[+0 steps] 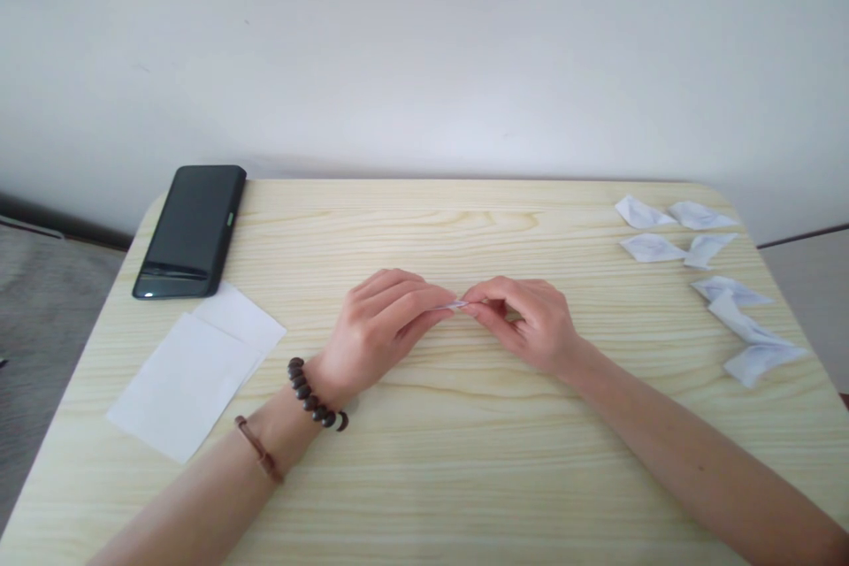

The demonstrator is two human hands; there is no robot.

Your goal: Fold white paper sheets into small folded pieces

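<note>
Over the middle of the table, a small folded piece of paper [455,305] is pinched between my two hands; only a thin white edge of it shows. My left hand [388,318] comes in from the left, its fingers closed on one end. My right hand [527,318] grips the other end between thumb and fingertips. The fingertips of both hands nearly meet there. Most of the paper is hidden behind the fingers, so its shape cannot be made out.
On the left lie white paper sheets [186,385], partly overlapping, beside a black phone-like device [192,225]. Several folded white paper pieces [653,248] are spread along the right side of the wooden table [424,478]. A pale wall [424,53] stands behind the table's far edge.
</note>
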